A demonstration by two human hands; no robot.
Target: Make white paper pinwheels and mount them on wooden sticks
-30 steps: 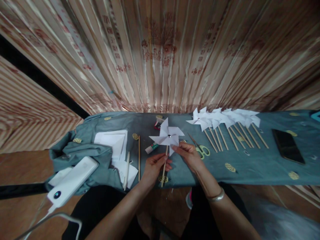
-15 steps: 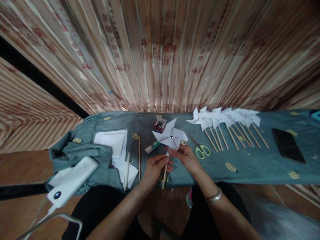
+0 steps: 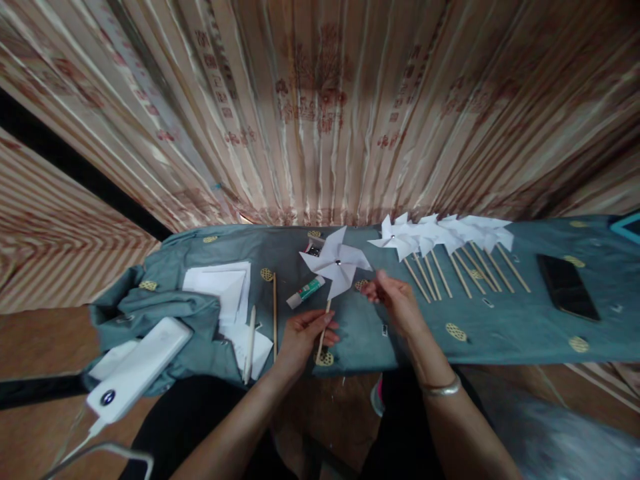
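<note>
A white paper pinwheel (image 3: 338,262) with a shiny pin at its centre is held upright on a wooden stick. Below the blades, my left hand (image 3: 303,337) is closed round that stick (image 3: 324,327). My right hand (image 3: 393,303) is off the pinwheel, just right of its lower blade, with loosely bent fingers and nothing seen in them. It covers the place where the scissors lay. Left of the pinwheel lies a glue stick (image 3: 306,292), and a small box of pins (image 3: 315,249) is partly hidden behind a blade.
Several finished pinwheels (image 3: 440,235) lie in an overlapping row at the back right, near a black phone (image 3: 567,287). Leftward are a loose wooden stick (image 3: 275,317), a white pen (image 3: 249,343), paper sheets (image 3: 220,283) and a white power bank (image 3: 140,370) with a cable.
My right hand has let go of the pinwheel's stick and moved right, over the scissors' spot. The pinwheel's blades have turned a little; my left hand still grips the stick.
</note>
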